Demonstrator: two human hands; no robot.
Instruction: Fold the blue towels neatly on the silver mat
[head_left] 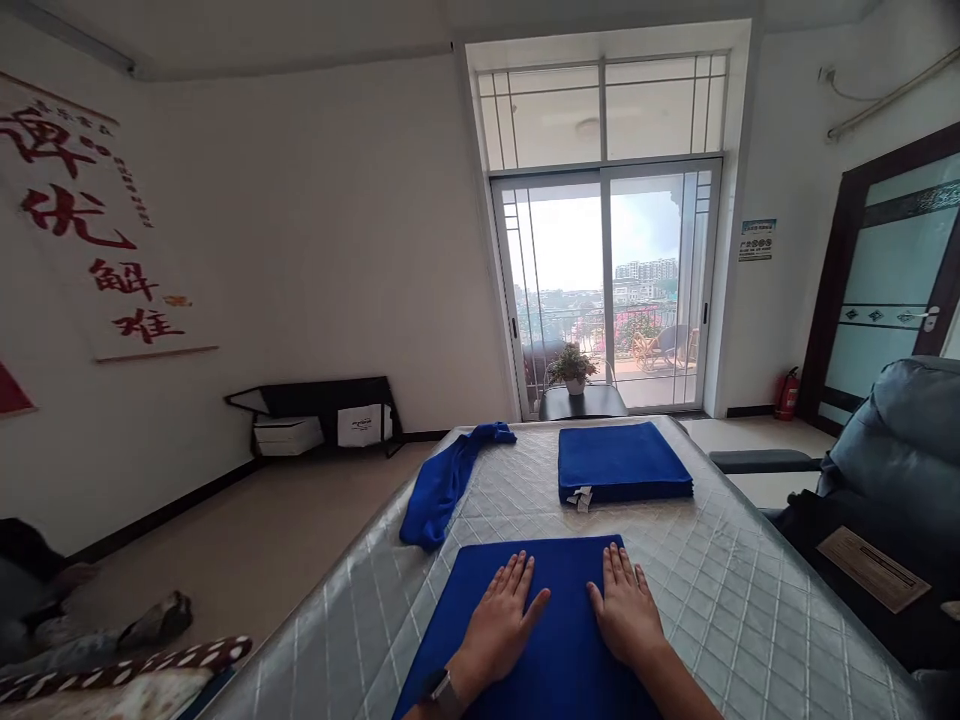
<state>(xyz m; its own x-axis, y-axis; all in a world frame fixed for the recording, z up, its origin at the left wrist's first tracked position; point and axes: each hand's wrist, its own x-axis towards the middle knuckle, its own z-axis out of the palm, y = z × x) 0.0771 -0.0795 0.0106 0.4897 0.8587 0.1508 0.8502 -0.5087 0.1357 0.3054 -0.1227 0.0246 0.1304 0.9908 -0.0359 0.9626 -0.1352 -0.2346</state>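
Note:
A blue cloth (559,640) lies flat in front of me on the quilted silver-white cover (750,600). My left hand (501,620) rests palm down on its left part, fingers stretched out and thumb apart. Palm down on the right part of the same cloth is my right hand (624,605), its fingers also straight. Neither hand grips anything. Beyond it sits a neat stack of folded blue cloth (622,458) with white labels at its near left corner. A crumpled blue cloth (450,485) lies along the left edge of the cover.
On the right stands a dark armchair (900,470) with a brown rectangular panel (874,568) on it. A potted plant (574,368) stands on a dark chair (583,402) by the glass door. At the lower left, a person's leg (97,640) and a dotted blanket (142,670) show.

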